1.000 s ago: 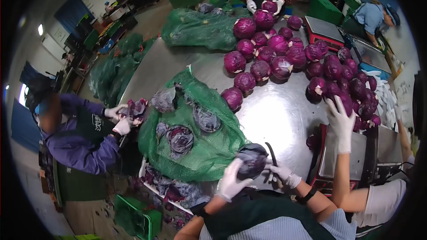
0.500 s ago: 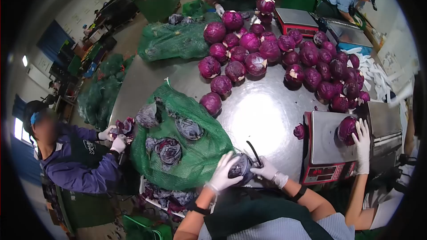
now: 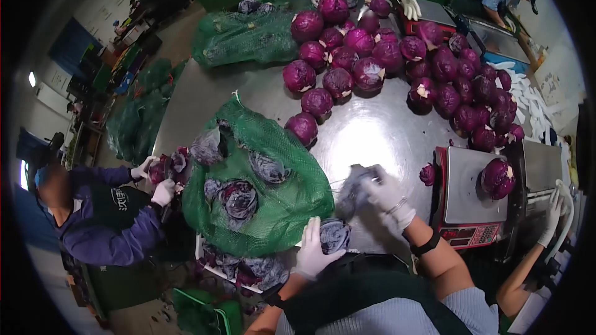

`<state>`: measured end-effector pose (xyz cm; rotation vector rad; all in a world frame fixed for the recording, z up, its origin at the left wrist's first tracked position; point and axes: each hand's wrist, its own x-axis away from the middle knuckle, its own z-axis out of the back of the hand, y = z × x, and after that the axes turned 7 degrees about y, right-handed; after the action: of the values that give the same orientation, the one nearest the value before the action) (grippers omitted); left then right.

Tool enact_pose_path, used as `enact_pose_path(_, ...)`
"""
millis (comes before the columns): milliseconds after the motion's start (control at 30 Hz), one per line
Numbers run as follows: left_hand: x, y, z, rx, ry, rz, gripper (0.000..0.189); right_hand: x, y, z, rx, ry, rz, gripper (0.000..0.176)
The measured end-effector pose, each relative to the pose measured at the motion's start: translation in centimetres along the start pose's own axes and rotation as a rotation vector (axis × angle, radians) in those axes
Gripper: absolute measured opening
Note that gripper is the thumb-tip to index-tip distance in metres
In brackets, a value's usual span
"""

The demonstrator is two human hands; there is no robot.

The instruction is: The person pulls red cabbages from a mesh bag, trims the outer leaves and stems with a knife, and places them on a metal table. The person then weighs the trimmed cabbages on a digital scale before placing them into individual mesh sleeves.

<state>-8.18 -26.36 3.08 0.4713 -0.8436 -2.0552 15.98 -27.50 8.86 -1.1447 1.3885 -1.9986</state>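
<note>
My left hand (image 3: 315, 253), in a white glove, holds a red cabbage (image 3: 335, 236) from its left side at the table's near edge. The cabbage has a dull grey-purple outer skin. My gloved right hand (image 3: 390, 197) is raised over the steel table (image 3: 379, 232), up and to the right of that cabbage. It grips a greyish cabbage leaf (image 3: 355, 189); both are blurred by motion. No knife can be made out in it now. Left of my hands, a green mesh bag (image 3: 288, 195) lies with several grey-purple cabbages on it.
Several peeled red cabbages (image 3: 388, 56) cover the far side. A red scale (image 3: 469, 195) at right bears one cabbage (image 3: 498, 178). A co-worker at left handles a cabbage (image 3: 160, 169). Another person's hand (image 3: 551, 217) is at far right. Loose leaves (image 3: 248, 270) fill a container below the bag.
My right hand has moved up from the cabbage with a leaf; the dark knife seen in it before no longer shows. A co-worker's hand has left the cabbage on the scale.
</note>
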Motion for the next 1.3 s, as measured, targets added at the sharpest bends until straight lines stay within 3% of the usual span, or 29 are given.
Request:
enact_pose_path(67,0.6,0.3,-0.6,-0.024,0.071,0.081,0.095,2.3,1.2,-3.6,-0.062,-0.320,0.337,0.037)
enact_pose_path(100,0.2,0.5,0.3,0.101,-0.191,0.198,0.097,2.4,1.1,-3.6,-0.060,-0.316,0.333,0.037)
enact_pose_path(133,0.4,0.3,0.0,0.106,-0.196,0.197,0.097,2.6,0.8,-3.6,-0.076,-0.338,0.160,0.036)
enact_pose_path(167,0.6,-0.1,-0.6,0.022,-0.061,0.171,0.098,2.6,0.6,-3.5,-0.088,-0.360,-0.012,0.034)
enact_pose_path(200,0.9,-0.2,-1.1,-0.062,0.074,0.147,0.100,2.7,0.9,-2.5,-0.001,-0.266,-0.009,0.032)
enact_pose_path(267,0.8,0.1,-1.4,-0.063,0.087,0.177,0.100,3.5,3.1,-0.7,0.564,-0.264,0.298,0.030)
enact_pose_path(367,0.6,0.2,-1.9,-0.098,0.094,0.211,0.101,6.3,9.3,0.2,0.764,-0.298,0.449,0.028)
enact_pose_path(467,0.2,0.2,-2.3,-0.140,0.117,0.200,0.101,7.9,9.2,-1.0,0.929,-0.407,0.188,0.021)
enact_pose_path(533,0.2,0.3,-2.5,-0.190,0.167,0.133,0.098,6.7,9.7,-2.8,0.910,-0.328,0.221,0.020)
enact_pose_path(600,-0.5,0.8,-2.3,-0.153,0.128,0.251,0.097,6.0,9.6,-2.9,0.894,-0.241,0.256,0.020)
enact_pose_path(667,-0.6,0.8,-2.0,-0.158,0.089,0.276,0.096,5.5,9.2,-2.8,0.962,-0.373,0.185,0.017)
enact_pose_path(733,-0.2,0.1,-2.3,-0.155,0.150,0.165,0.095,6.4,8.2,-1.6,0.914,-0.398,0.201,0.016)
enact_pose_path(800,-0.2,0.1,-2.5,-0.183,0.142,0.147,0.096,6.9,7.9,-1.1,1.005,-0.478,0.053,0.017)
enact_pose_path(1000,-0.6,-0.4,-2.5,-0.152,0.160,0.118,0.097,2.3,13.8,-3.6,0.968,-0.338,0.227,0.027)
enact_pose_path(1033,-0.7,-0.2,-1.8,-0.107,0.099,0.186,0.092,2.3,13.8,-3.3,0.904,-0.351,0.226,0.040)
enact_pose_path(1067,-0.5,-1.4,-1.5,-0.109,0.101,0.187,0.092,2.6,13.7,-2.9,0.902,-0.352,0.229,0.040)
enact_pose_path(1133,-0.5,-4.6,-1.7,0.421,0.053,0.172,0.088,2.9,12.8,-2.3,0.666,-0.390,0.340,0.052)
enact_pose_path(1167,-0.6,-5.3,-1.8,0.523,0.037,0.112,0.086,3.2,12.0,-2.4,0.591,-0.338,0.431,0.056)
enact_pose_path(1200,-1.2,-4.6,-1.3,0.517,0.037,0.110,0.086,3.6,10.3,-2.2,0.586,-0.337,0.434,0.056)
enact_pose_path(1267,-2.5,-2.1,-0.6,0.925,0.040,0.364,0.083,4.1,7.4,-1.7,0.651,-0.324,0.563,0.054)
enact_pose_path(1300,-2.2,-4.6,-3.4,0.734,0.108,0.275,0.079,4.3,7.1,-1.7,0.665,-0.314,0.601,0.049)
